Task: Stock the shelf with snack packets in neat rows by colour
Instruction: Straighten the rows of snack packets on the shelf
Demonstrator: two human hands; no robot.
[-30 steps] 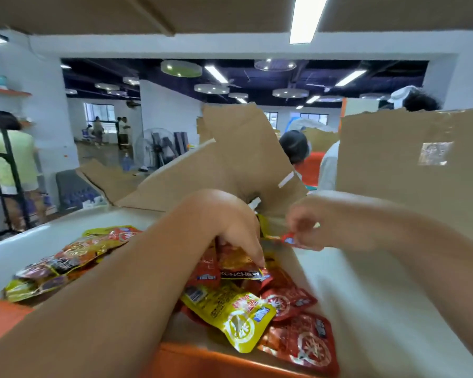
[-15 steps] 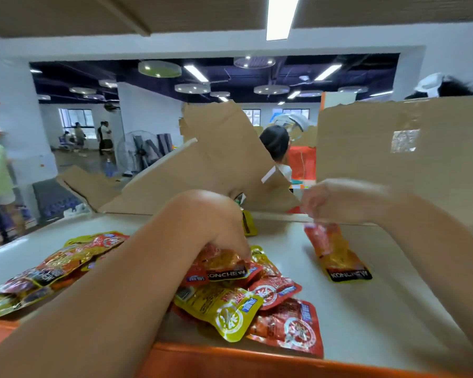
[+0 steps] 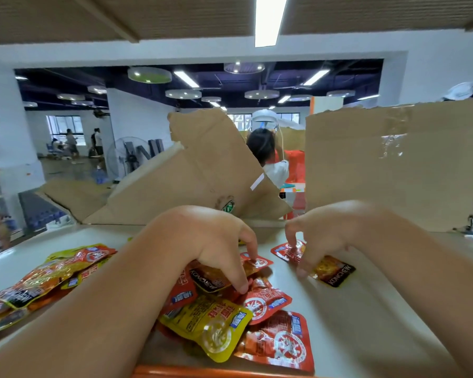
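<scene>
A heap of red and yellow snack packets (image 3: 230,317) lies on the white shelf (image 3: 366,317) in front of me. My left hand (image 3: 213,241) reaches into the heap and grips a red packet (image 3: 224,276) between thumb and fingers. To its right my right hand (image 3: 322,236) holds a separate red packet (image 3: 331,271) that lies flat on the shelf, fingers curled over its edges. Another bunch of red and yellow packets (image 3: 47,276) lies at the left of the shelf.
Torn cardboard sheets (image 3: 202,181) and a tall cardboard panel (image 3: 393,165) stand along the shelf's far edge. An orange rim (image 3: 202,372) runs along the near edge. People move in the room behind.
My right hand has lowered the red packet from hanging in the air to flat on the shelf. My left hand stays in the heap, its grip shifted on a red packet.
</scene>
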